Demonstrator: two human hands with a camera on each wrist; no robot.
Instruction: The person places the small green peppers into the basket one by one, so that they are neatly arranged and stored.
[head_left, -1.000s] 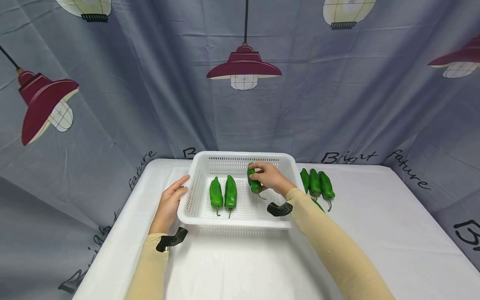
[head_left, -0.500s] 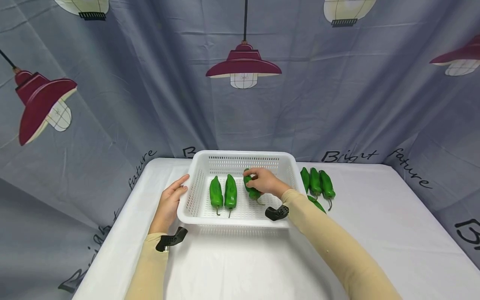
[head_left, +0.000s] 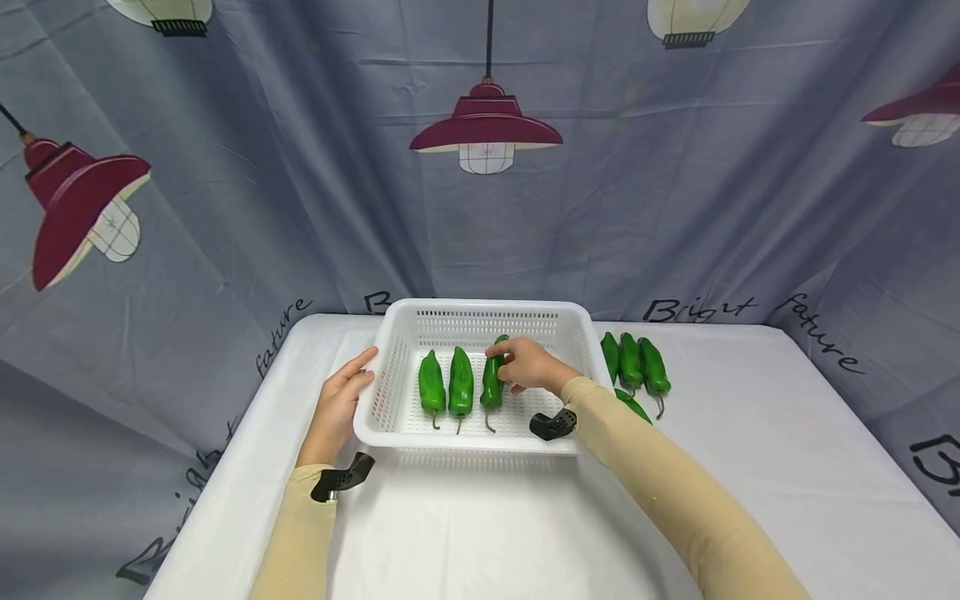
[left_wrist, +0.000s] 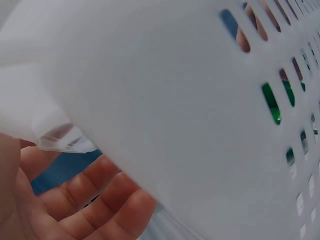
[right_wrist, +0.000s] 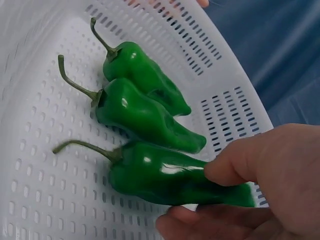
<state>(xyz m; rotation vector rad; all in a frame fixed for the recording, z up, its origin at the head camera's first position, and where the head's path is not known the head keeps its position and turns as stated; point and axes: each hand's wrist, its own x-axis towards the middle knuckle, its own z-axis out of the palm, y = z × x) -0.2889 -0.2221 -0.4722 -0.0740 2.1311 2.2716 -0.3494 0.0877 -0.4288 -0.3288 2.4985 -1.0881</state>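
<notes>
My right hand (head_left: 531, 365) pinches a green pepper (head_left: 491, 385) inside a white plastic basket (head_left: 480, 444). In the right wrist view the thumb (right_wrist: 235, 167) lies on top of that pepper, near its tapered end, and the fingers are under its side. Two more green peppers (head_left: 432, 385) (head_left: 461, 383) lie left of it on the basket floor, stems toward me. My left hand (head_left: 339, 412) rests against the basket's left wall, fingers extended. In the left wrist view its fingertips (left_wrist: 137, 207) touch the basket's outer edge.
Right of the basket, several green peppers (head_left: 652, 367) lie on the white tabletop (head_left: 750, 433), one partly behind the basket and sleeve. A grey-blue curtain (head_left: 315, 167) printed with lamps hangs behind the table.
My right hand has lowered the pepper and shifted it slightly left, turning it from slanted to nearly parallel with the other two. My left hand has stayed at the basket.
</notes>
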